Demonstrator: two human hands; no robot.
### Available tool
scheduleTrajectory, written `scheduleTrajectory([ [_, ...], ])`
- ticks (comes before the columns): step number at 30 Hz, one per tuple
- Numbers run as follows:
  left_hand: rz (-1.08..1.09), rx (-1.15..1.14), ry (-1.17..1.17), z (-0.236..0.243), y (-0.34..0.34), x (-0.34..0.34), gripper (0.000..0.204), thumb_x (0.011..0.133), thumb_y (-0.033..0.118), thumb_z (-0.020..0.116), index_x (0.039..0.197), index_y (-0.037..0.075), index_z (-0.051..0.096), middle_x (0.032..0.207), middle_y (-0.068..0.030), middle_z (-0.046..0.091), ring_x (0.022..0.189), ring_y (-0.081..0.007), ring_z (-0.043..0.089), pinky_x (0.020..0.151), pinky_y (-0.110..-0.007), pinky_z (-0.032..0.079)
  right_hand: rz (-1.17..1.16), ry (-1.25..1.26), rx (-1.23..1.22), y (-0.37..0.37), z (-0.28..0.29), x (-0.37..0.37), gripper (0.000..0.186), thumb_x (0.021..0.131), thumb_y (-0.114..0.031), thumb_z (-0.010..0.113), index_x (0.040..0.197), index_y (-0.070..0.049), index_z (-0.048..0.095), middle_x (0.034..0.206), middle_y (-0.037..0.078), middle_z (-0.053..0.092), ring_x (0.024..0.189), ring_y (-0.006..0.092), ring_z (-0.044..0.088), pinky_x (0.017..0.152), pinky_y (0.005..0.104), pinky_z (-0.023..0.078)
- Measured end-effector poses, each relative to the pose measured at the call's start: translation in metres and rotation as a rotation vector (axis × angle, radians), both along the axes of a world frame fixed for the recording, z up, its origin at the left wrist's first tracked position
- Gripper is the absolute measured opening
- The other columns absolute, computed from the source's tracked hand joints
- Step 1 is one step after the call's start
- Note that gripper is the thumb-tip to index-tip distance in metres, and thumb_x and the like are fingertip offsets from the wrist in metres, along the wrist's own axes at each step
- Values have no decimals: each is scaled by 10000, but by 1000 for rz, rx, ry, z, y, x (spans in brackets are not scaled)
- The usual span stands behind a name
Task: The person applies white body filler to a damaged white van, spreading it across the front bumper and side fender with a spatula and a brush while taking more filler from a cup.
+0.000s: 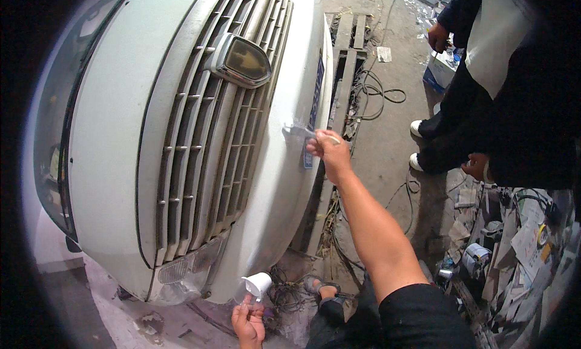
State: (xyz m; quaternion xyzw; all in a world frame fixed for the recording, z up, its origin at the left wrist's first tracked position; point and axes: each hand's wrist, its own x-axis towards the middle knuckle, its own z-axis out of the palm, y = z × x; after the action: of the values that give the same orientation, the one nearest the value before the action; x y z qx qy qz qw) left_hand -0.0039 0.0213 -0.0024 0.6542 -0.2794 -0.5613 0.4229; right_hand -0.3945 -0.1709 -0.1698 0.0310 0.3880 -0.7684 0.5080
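Observation:
A white vehicle's front bumper (pixel 280 167) curves down in front of me. My right hand (pixel 331 152) is closed around a flat paintbrush (pixel 301 131), its head against the bumper beside the blue licence plate (pixel 308 152). A wet-looking whitish patch shows on the paint around the brush head. Lower down, my left hand (pixel 248 322) has its fingers pinched at a small white cup (pixel 258 284), which tilts below the headlight corner. What is in the cup cannot be made out.
A slatted grille (pixel 206 137) with an emblem (pixel 245 61) fills the vehicle's front. Another person in dark clothes stands at right, white shoes (pixel 416 129) on the floor. Cables (pixel 375 98) lie beside a floor grating (pixel 348 34). Scraps and a paint can (pixel 477 255) pile at lower right.

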Motion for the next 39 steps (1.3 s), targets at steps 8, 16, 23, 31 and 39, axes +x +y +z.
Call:
scheduleTrajectory([
  [8, 37, -8, -37, 6, -1, 8, 155, 877, 138, 516, 963, 20, 465, 1133, -206, 572, 892, -316, 618, 721, -392, 541, -153, -52, 51, -3, -30, -9, 265, 892, -205, 575, 1063, -12, 515, 820, 90, 614, 680, 163, 616, 598, 271, 498],
  [16, 77, -3, -54, 8, 8, 9, 178, 891, 166, 518, 965, 12, 471, 1127, -213, 576, 899, -327, 621, 708, -370, 556, -97, -217, 59, 26, -66, 26, 191, 907, -191, 516, 992, -23, 479, 757, 63, 569, 638, 163, 581, 545, 263, 472],
  [23, 86, 3, -39, 1, 13, 15, 177, 890, 171, 520, 935, 7, 471, 1138, -232, 563, 897, -331, 622, 720, -375, 557, -215, -294, 97, -6, -56, 12, 136, 904, -172, 510, 942, -42, 493, 772, 87, 604, 649, 180, 617, 553, 278, 523],
  [31, 59, -33, -44, 4, 18, 26, 139, 892, 154, 509, 890, 22, 468, 1143, -246, 556, 885, -338, 624, 717, -385, 560, -288, -509, 107, 5, -73, 12, 135, 886, -179, 512, 868, -47, 497, 726, 82, 604, 608, 193, 617, 528, 261, 519],
  [39, 100, -35, -42, 8, 22, 25, 147, 888, 157, 525, 875, 21, 472, 1151, -233, 560, 896, -317, 623, 715, -387, 564, -158, -520, 296, 15, -76, 52, 111, 849, -156, 498, 840, -47, 477, 670, 70, 562, 540, 162, 572, 453, 254, 497],
])
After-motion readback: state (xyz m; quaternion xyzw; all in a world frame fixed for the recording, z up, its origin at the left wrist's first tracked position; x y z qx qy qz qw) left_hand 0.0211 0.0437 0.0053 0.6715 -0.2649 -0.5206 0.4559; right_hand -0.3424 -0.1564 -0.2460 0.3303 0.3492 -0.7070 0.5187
